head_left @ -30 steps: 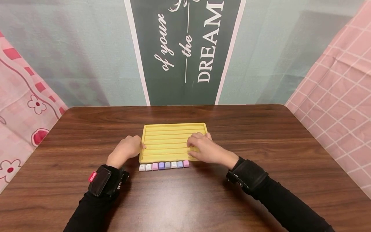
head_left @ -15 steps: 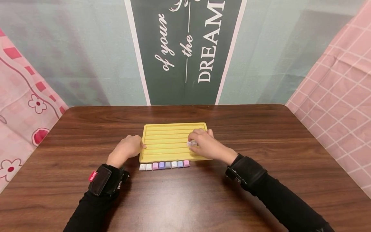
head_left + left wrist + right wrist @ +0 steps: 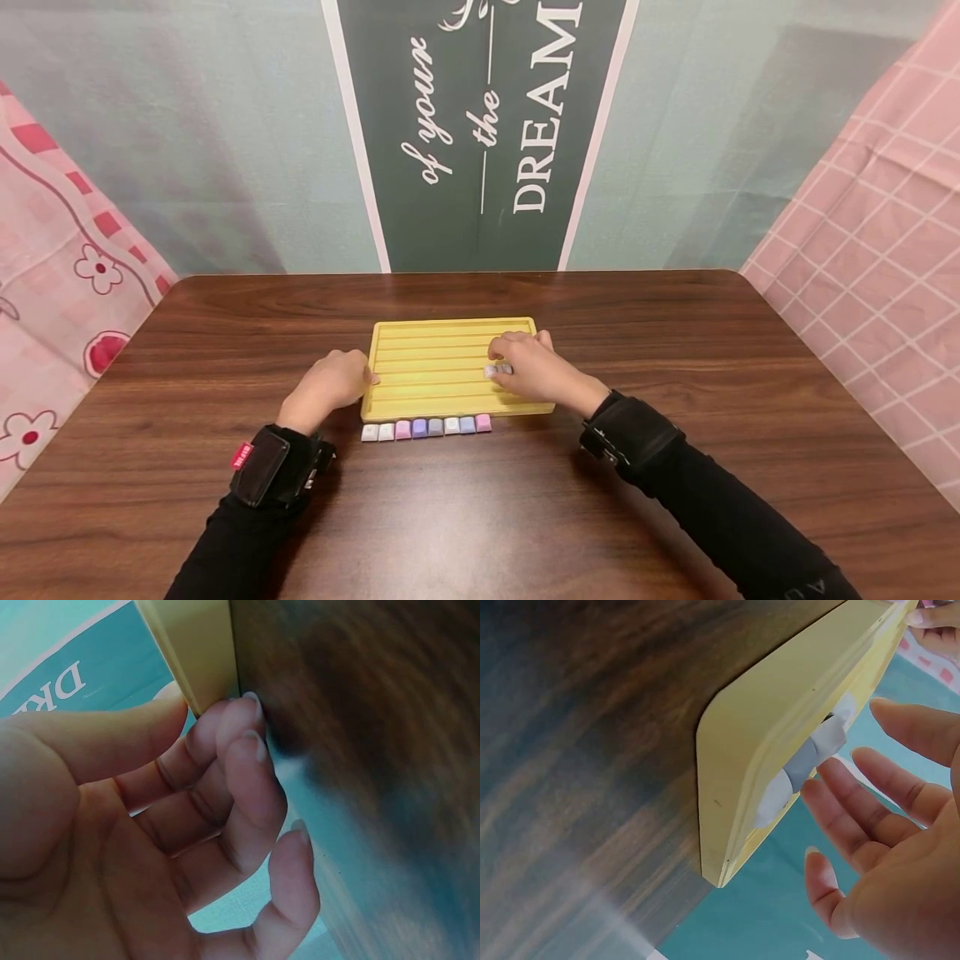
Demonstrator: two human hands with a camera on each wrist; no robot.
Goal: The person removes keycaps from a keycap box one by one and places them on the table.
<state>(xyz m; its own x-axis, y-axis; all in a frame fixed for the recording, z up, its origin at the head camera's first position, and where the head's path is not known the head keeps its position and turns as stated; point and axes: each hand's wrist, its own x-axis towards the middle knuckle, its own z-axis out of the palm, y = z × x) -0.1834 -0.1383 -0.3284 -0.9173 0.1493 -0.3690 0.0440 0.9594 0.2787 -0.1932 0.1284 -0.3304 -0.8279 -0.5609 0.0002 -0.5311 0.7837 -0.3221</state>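
My left hand [image 3: 324, 390] pinches the left edge of a yellow ridged tray [image 3: 427, 367], thumb on the rim and curled fingers against the outer wall, as the left wrist view shows. Over the tray's right part hovers my right hand [image 3: 543, 373], its thumb and fingers spread apart. Just by its fingertips, several white and grey keycaps [image 3: 802, 765] stand side by side in the tray along the right end of a groove. From the head view that hand hides most of them; one white keycap [image 3: 491, 371] peeks out between thumb and fingers.
A row of several white, pink, purple, grey and blue keycaps [image 3: 419, 428] lies on the brown wooden table [image 3: 450, 517] along the tray's front edge. Behind the table hangs a curtain [image 3: 480, 233] with lettering; pink cloths [image 3: 885, 208] flank both sides.
My right hand has shifted slightly away from me and its fingers have spread, bringing a keycap in the tray into sight. The left hand, tray and front row stay put.
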